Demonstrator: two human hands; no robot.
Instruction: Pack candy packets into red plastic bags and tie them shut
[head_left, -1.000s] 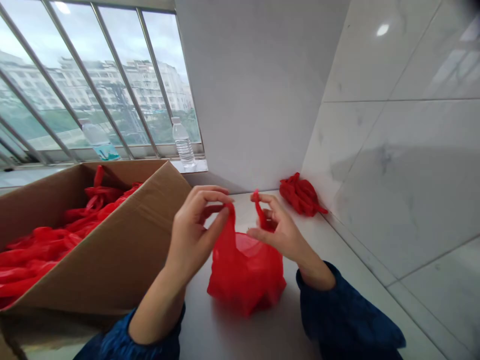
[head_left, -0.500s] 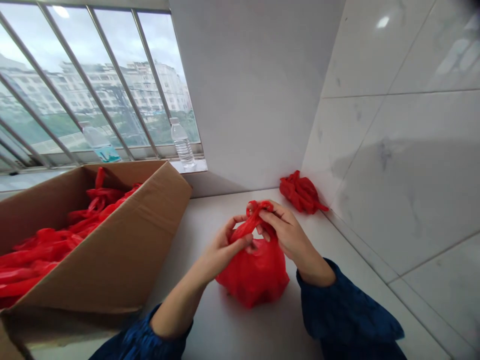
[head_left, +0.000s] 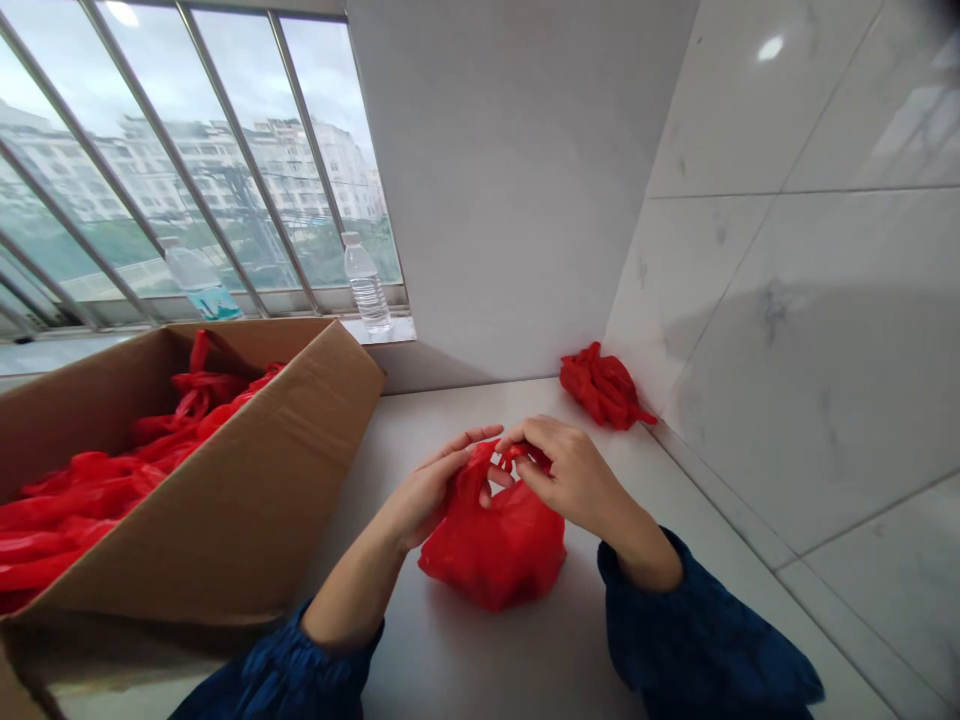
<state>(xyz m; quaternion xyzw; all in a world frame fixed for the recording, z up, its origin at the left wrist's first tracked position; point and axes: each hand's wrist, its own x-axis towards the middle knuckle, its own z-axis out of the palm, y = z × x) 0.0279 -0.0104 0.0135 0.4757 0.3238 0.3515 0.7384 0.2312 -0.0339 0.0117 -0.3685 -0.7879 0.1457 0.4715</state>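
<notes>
A small red plastic bag [head_left: 495, 545] sits bunched on the white counter [head_left: 480, 660] in front of me. My left hand [head_left: 431, 490] pinches one handle of the bag near its top, fingers closed round the plastic. My right hand [head_left: 566, 475] grips the other handle from the right, fingers curled over it. The two handles meet between my fingertips, low over the bag's mouth. Both wrists come out of dark blue sleeves.
An open cardboard box [head_left: 225, 500] full of red plastic bags [head_left: 82, 490] stands at the left. A bundle of red bags [head_left: 604, 388] lies in the far corner by the marble wall. Two water bottles [head_left: 366, 285] stand on the window sill.
My hands came together from holding the handles apart and raised, then moved down onto the bag's top, working the handles into each other. The bag looks more squashed.
</notes>
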